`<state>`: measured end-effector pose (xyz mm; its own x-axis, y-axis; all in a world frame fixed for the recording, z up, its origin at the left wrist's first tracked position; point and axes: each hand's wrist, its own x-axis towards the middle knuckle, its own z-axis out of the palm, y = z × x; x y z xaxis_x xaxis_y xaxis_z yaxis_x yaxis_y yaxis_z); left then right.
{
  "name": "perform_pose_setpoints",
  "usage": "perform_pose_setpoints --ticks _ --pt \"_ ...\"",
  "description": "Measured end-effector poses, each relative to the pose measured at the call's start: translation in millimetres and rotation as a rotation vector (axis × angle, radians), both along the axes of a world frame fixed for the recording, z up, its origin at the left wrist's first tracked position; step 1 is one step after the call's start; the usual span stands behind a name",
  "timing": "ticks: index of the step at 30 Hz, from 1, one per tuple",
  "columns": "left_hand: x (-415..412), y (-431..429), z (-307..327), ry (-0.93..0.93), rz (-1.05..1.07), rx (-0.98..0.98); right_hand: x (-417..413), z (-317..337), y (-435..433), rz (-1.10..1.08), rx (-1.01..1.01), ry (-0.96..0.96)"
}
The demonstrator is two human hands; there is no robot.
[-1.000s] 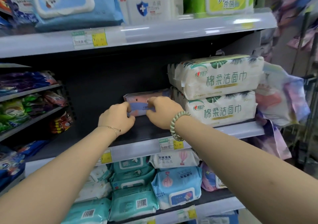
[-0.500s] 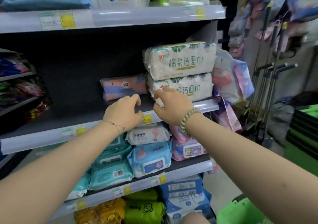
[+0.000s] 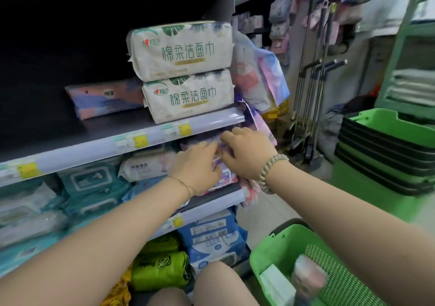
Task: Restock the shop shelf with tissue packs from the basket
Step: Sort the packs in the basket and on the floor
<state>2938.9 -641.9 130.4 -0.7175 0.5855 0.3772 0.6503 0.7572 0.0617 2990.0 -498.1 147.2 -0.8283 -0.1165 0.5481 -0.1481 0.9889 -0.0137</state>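
Both our hands at the lower shelf [image 3: 211, 202]

Our left hand [image 3: 195, 169] and right hand [image 3: 249, 155] curl their fingers onto a purple pack [image 3: 223, 176] – blurred; the green basket [image 3: 277, 254] below holds 2 packs [image 3: 308, 277], upright, side by side.

Above your hands, the two stacked white packs each read 棉柔洁面巾 in large green characters: the upper white pack [image 3: 180, 50] and the lower white pack [image 3: 189, 95] both carry a small red logo at the left of that line, too blurred to read with certainty. Left of your left hand, a white wipes pack [image 3: 146, 167] shows small characters you cannot make out. The yellow price tags [image 3: 140, 141] above your hands are illegible.
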Motion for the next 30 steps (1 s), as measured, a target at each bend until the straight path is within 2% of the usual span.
perform_pose_setpoints --ticks 8,18,30 --pt "13 72 -63 -0.137 -0.113 0.06 18 -60 66 -0.132 -0.004 -0.107" --pt "30 150 -152 -0.259 -0.174 -0.073 46 -137 132 -0.269 -0.052 -0.288" --pt "49 211 -246 -0.53 -0.187 -0.15 97 -243 194 -0.475 -0.204 -0.469"
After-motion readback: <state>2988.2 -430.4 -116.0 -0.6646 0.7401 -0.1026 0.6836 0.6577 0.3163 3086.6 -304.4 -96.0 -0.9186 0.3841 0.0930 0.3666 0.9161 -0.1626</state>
